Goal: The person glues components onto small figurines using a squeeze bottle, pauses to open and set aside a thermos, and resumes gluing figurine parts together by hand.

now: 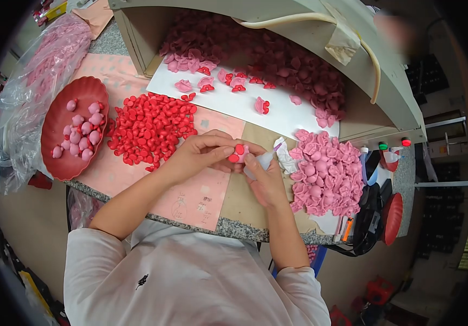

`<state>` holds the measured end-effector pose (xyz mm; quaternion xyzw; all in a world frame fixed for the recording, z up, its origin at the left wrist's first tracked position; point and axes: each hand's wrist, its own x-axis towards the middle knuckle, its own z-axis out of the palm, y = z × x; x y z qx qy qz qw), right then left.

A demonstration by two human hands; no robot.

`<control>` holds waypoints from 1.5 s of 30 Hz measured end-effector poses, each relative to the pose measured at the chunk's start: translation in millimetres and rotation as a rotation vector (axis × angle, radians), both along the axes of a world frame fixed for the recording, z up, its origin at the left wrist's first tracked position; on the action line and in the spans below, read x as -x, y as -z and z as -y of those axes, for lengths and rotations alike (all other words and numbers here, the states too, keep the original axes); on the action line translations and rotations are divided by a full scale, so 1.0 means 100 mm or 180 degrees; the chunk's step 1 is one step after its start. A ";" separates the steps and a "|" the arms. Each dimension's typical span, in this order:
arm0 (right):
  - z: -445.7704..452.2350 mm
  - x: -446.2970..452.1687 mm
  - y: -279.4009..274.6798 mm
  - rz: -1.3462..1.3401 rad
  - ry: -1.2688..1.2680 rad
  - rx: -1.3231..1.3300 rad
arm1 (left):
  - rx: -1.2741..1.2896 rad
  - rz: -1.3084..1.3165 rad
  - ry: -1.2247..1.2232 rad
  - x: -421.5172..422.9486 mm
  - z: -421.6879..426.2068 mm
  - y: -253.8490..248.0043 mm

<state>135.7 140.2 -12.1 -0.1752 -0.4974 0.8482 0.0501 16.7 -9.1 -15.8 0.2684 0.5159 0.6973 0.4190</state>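
Note:
My left hand [204, 155] pinches a small pink and red plastic piece [239, 153] in front of my chest, its red round parts facing up. My right hand [268, 187] is closed around a small translucent squeeze bottle [265, 161] with a purple tip pointing up and away. The right fingertips meet the piece too, so both hands are close together. Left of my hands lies a heap of small red parts [152, 125]. To the right is a heap of pink petal-like parts [326, 174]. A crumpled white tissue [285, 157] lies just beyond the bottle.
A red scalloped tray [52, 157] at the left holds several pink pieces with red bits. Ahead, an open-fronted box [293, 27] covers more pink parts and several red-and-pink pieces on a white sheet [212, 103]. Green and red buttons [394, 144] sit on its right side.

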 end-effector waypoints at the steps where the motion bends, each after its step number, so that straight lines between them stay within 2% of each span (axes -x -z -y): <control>1: 0.00 0.00 -0.03 0.0011 -0.0037 -0.0030 | 0.0170 0.0482 0.0144 0.02 0.00 0.01; 4: -0.03 -0.02 0.00 0.0092 -0.0074 -0.0132 | 0.0506 0.0693 0.0193 0.04 0.02 -0.03; 11: -0.08 -0.07 -0.09 0.0209 -0.0302 -0.0339 | 0.0535 0.0849 0.0253 0.03 0.02 -0.10; 31: -0.01 -0.04 -0.05 0.0012 -0.0350 -0.0567 | 0.0098 0.0658 0.0588 0.06 0.05 -0.02; 40: 0.02 -0.03 -0.05 -0.0218 -0.0173 -0.0697 | -0.0226 0.0358 0.0211 0.05 0.03 0.04; 45: 0.03 -0.02 -0.02 -0.0345 -0.0165 -0.0623 | -0.0116 0.0285 0.0277 0.07 0.05 0.04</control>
